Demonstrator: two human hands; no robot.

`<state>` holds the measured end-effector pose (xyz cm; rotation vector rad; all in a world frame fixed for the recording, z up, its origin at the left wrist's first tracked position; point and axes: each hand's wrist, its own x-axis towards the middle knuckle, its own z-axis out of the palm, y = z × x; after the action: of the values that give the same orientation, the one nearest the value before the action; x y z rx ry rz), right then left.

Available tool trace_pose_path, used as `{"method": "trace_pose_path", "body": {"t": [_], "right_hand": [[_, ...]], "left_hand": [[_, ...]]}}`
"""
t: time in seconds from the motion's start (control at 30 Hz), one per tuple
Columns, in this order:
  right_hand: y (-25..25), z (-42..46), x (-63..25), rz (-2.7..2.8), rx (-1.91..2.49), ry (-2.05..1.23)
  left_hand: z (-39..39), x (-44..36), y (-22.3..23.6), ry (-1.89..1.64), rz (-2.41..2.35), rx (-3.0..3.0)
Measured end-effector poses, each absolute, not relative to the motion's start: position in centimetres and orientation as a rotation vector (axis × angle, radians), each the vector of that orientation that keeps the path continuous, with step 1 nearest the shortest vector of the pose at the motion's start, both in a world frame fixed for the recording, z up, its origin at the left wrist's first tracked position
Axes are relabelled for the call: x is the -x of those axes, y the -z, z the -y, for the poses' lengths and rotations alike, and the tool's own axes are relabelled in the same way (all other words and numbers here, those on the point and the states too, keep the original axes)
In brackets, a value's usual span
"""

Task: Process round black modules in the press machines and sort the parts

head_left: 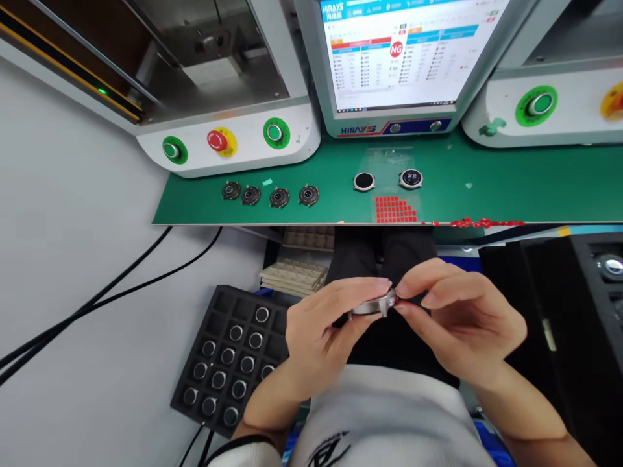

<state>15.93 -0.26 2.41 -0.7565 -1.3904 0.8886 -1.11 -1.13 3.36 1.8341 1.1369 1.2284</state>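
Silver metal shows in my left hand (318, 327): I grip the watch case (370, 307) between thumb and fingers, above my lap (353, 256), short of the green bench (535, 178). My right hand (460, 318) pinches a small red piece (396, 300) at the case's edge, other fingers loosely curled.

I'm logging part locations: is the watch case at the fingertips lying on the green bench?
No, the left hand holds the watch case in the air, short of the near edge of the green bench.
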Motion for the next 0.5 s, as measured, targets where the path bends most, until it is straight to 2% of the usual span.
{"method": "trace_pose_path", "body": {"t": [0.3,0.5], "right_hand": [[-2.4,0.0,-17.2,1.53,0.733,-0.795],[-2.1,-1.4,-18.3,1.484,0.623,-1.035]], "left_hand": [[0.5,1.0,-3.9,-1.244,-0.956,-1.972],[-0.2,1.2,-3.9,-1.201,-0.835,-1.987]]}}
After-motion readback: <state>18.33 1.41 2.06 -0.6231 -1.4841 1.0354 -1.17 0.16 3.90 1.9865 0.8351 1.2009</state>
